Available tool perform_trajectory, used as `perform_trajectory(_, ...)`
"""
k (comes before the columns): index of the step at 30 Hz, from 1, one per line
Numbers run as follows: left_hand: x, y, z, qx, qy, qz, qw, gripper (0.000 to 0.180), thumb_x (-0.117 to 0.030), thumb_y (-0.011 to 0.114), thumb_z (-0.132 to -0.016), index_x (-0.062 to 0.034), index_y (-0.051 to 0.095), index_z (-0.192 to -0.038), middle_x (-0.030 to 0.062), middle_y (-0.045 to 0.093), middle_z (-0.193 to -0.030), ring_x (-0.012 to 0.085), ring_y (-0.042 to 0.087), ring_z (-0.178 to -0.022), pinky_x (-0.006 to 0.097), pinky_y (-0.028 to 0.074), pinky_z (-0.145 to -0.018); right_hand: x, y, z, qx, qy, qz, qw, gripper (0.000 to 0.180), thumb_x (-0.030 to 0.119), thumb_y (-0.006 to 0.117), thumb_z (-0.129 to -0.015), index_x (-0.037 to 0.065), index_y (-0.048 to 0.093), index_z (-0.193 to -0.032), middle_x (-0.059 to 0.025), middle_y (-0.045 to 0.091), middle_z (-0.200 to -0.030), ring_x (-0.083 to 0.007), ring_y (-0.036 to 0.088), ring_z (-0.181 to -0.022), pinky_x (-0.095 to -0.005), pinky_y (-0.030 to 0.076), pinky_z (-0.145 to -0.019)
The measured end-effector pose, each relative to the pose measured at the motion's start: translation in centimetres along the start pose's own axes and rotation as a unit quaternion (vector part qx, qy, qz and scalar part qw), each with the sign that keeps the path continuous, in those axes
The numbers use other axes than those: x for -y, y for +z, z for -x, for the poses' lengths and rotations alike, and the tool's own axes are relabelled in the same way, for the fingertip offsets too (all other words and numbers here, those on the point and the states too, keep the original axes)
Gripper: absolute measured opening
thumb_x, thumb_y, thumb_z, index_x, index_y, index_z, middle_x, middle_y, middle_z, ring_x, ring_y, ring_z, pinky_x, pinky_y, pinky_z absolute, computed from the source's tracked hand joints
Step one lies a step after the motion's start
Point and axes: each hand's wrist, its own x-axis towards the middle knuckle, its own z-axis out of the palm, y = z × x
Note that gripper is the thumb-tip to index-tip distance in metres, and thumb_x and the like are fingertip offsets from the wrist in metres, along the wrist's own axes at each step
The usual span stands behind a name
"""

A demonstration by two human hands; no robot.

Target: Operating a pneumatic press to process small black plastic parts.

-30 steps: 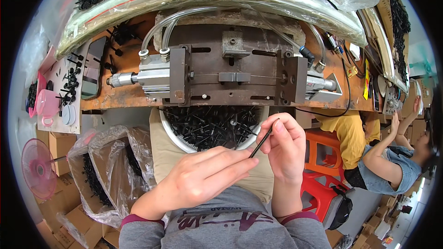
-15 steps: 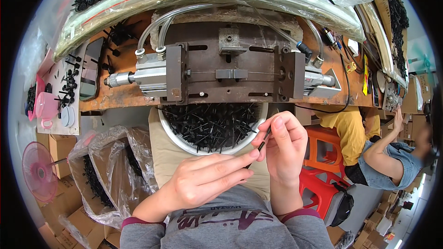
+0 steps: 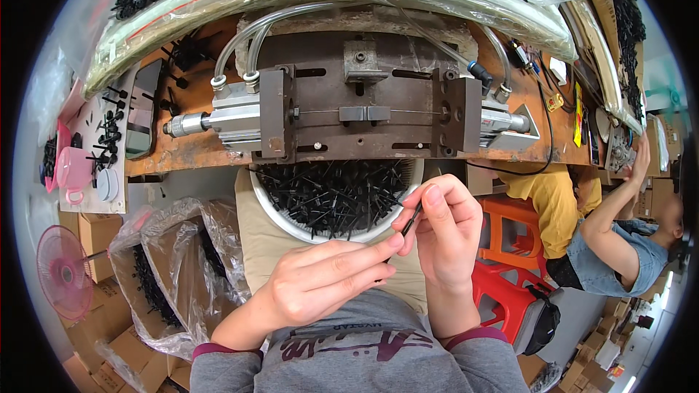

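My right hand (image 3: 450,244) pinches a thin black rod-like part (image 3: 413,219) between thumb and forefinger, above my lap. My left hand (image 3: 314,282) reaches across from the left, its straight fingers pressed together against the lower end of the part. A dark tip shows just under those fingers; the rest of that end is hidden. Beyond both hands, a round white tub (image 3: 297,231) full of loose black stemmed parts (image 3: 331,200) rests between my legs, under the bench edge.
On the wooden bench (image 3: 188,147) stands a brown metal fixture (image 3: 320,131) with two air cylinders and clear hoses. Plastic-lined boxes (image 3: 171,262) and a pink fan (image 3: 64,271) are at left. Red stools (image 3: 502,302) and a seated co-worker (image 3: 619,255) are at right.
The black part and my right fingers have shifted slightly, and the part now stands a little steeper. My left hand stays nearly still. The co-worker's raised arm has moved.
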Motion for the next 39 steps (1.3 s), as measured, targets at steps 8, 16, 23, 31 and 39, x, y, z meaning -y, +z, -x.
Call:
perform_trajectory(8, 0.0, 0.0, 0.1, -0.007, -0.014, 0.027, 1.000, 0.032, -0.004, 0.078, -0.058, 0.0023, 0.072, -0.089, 0.0176, 0.067, -0.109, 0.0227, 0.068, -0.080, 0.029, 0.057, -0.068, -0.2, 0.3, 0.3, 0.014, -0.011, 0.026, 0.999, 0.019, 0.012, 0.053, -0.097, -0.005, 0.058, -0.091, -0.0158, 0.066, -0.079, -0.0155, 0.062, -0.057, -0.0245, 0.050, -0.053)
perform_trajectory(16, 0.2, 0.2, 0.3, -0.009, -0.022, 0.033, 0.999, 0.033, -0.005, 0.079, -0.057, 0.0025, 0.072, -0.089, 0.0182, 0.067, -0.108, 0.0237, 0.068, -0.081, 0.029, 0.057, -0.069, -0.3, 0.1, 0.3, 0.021, 0.003, 0.023, 0.999, 0.017, 0.010, 0.053, -0.097, -0.005, 0.058, -0.092, -0.0158, 0.066, -0.080, -0.0151, 0.062, -0.058, -0.0245, 0.050, -0.054)
perform_trajectory(23, 0.2, 0.2, 0.4, -0.007, -0.022, 0.019, 1.000, 0.033, -0.005, 0.079, -0.057, 0.0021, 0.072, -0.089, 0.0175, 0.067, -0.108, 0.0238, 0.068, -0.082, 0.029, 0.057, -0.069, -0.4, 0.2, 0.4, 0.015, 0.013, 0.008, 1.000, 0.012, 0.006, 0.055, -0.095, -0.005, 0.058, -0.093, -0.0153, 0.067, -0.082, -0.0144, 0.063, -0.060, -0.0242, 0.051, -0.055)
perform_trajectory(31, 0.5, -0.1, 0.1, -0.007, -0.005, -0.026, 1.000, 0.032, -0.006, 0.079, -0.059, 0.0016, 0.072, -0.089, 0.0155, 0.068, -0.107, 0.0233, 0.067, -0.081, 0.030, 0.056, -0.067, -0.6, -0.6, 0.0, 0.063, 0.099, -0.026, 0.993, 0.007, 0.004, 0.063, -0.090, -0.002, 0.061, -0.092, -0.0102, 0.067, -0.087, -0.0093, 0.060, -0.065, -0.0218, 0.049, -0.056)
perform_trajectory(39, 1.3, -0.9, -2.8, -0.037, -0.015, -0.191, 0.981, 0.027, -0.004, 0.075, -0.062, 0.0038, 0.068, -0.087, 0.0162, 0.065, -0.113, 0.0238, 0.064, -0.084, 0.030, 0.055, -0.067, -0.8, -1.1, 0.5, 0.016, 0.107, 0.035, 0.994, 0.011, 0.005, 0.061, -0.091, -0.001, 0.063, -0.101, -0.0086, 0.067, -0.087, -0.0081, 0.058, -0.065, -0.0217, 0.047, -0.059)
